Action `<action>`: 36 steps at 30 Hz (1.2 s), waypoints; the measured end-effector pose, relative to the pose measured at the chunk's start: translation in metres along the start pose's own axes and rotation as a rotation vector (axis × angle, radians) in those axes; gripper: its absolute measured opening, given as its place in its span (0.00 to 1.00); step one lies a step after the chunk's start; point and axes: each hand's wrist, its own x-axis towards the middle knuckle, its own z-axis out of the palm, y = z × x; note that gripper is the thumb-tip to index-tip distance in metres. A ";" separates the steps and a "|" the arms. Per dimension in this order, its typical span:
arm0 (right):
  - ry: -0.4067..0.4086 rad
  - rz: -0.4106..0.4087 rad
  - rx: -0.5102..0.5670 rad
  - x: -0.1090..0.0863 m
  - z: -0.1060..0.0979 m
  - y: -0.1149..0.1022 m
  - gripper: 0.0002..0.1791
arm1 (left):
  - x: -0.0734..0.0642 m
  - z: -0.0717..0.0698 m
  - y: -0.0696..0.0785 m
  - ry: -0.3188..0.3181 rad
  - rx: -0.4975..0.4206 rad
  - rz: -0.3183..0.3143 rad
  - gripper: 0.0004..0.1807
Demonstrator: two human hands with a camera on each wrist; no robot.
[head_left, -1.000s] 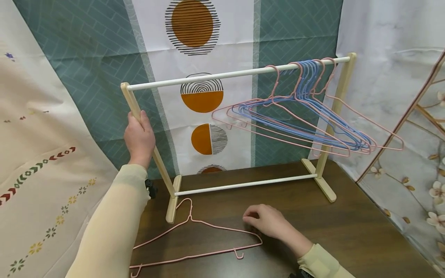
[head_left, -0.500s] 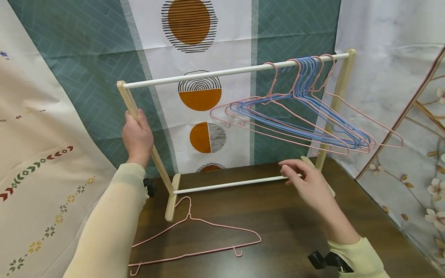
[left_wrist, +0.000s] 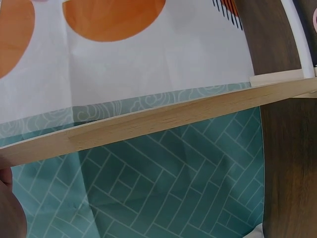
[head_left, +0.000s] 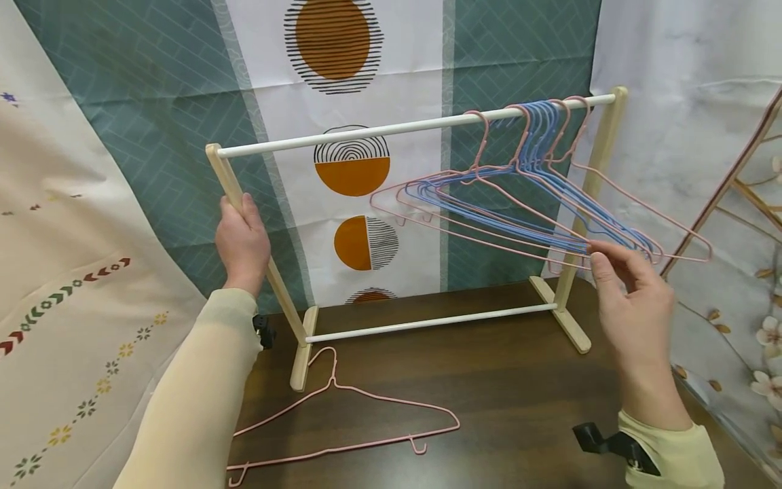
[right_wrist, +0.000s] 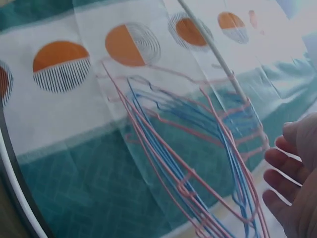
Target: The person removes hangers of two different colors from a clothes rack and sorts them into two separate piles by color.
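Note:
My left hand (head_left: 242, 246) grips the left wooden post of a clothes rack (head_left: 282, 299); the post runs across the left wrist view, with part of the hand at its edge. My right hand (head_left: 635, 305) is raised at the right ends of the hangers, thumb and forefinger beside the corner of the front pink hanger (head_left: 513, 198). In the right wrist view its fingers (right_wrist: 282, 166) are loosely bent, with no hanger between them. Several blue hangers (head_left: 537, 142) hang among pink ones at the rail's right. Another pink hanger (head_left: 391, 402) lies flat on the table.
The rack's upper rail (head_left: 366, 132) is white, and a lower white bar (head_left: 427, 324) joins its feet. All stand on a dark wooden table (head_left: 489, 414). Patterned cloths (head_left: 513, 41) hang behind and at both sides.
My right hand has moved up and to the right, from beside the hanger on the table to the hanging ones. My left hand has stayed on the post.

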 end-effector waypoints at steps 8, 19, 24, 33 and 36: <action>0.054 0.079 0.000 0.014 -0.014 0.015 0.18 | 0.000 -0.002 0.002 -0.002 0.001 -0.001 0.36; -0.212 0.139 -0.001 0.020 -0.021 0.042 0.25 | 0.001 -0.001 0.000 -0.018 -0.002 -0.012 0.36; -0.329 0.091 0.061 0.020 -0.017 0.048 0.27 | 0.000 -0.002 -0.002 -0.015 -0.009 -0.010 0.36; -0.394 0.067 0.072 0.015 -0.010 0.043 0.23 | -0.002 -0.002 -0.004 -0.010 -0.003 0.000 0.36; -0.417 0.074 0.086 0.013 -0.009 0.041 0.22 | -0.002 -0.001 -0.005 -0.018 -0.003 -0.002 0.36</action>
